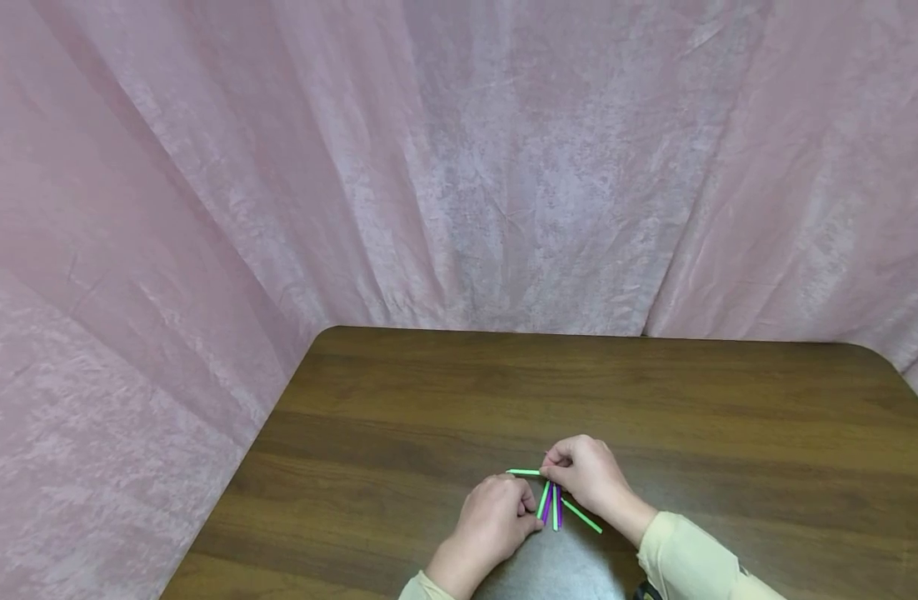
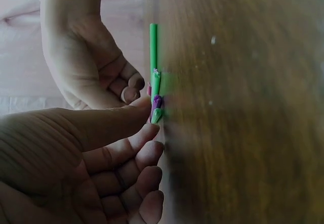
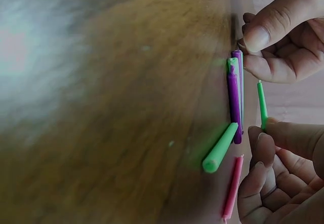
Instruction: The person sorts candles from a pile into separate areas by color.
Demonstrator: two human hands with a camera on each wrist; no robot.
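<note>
Several thin birthday candles lie side by side on the table, among them a green candle (image 1: 555,508) and a purple candle (image 3: 234,97). My left hand (image 1: 496,517) is at their near left end, thumb and fingertips pinching the end of a purple candle (image 2: 157,102). My right hand (image 1: 590,475) is at the far end of the row and pinches one end of another green candle (image 3: 262,104), which points left across the top. Under my right hand a slanted green candle (image 1: 582,516) lies apart. A pink candle (image 3: 233,188) is beside the right fingers, mostly hidden in the head view.
The brown wooden table (image 1: 399,392) has rounded far corners. Pink velvet curtains (image 1: 519,167) hang behind it and along the left side. A bright reflection (image 1: 556,567) shows on the tabletop near the front.
</note>
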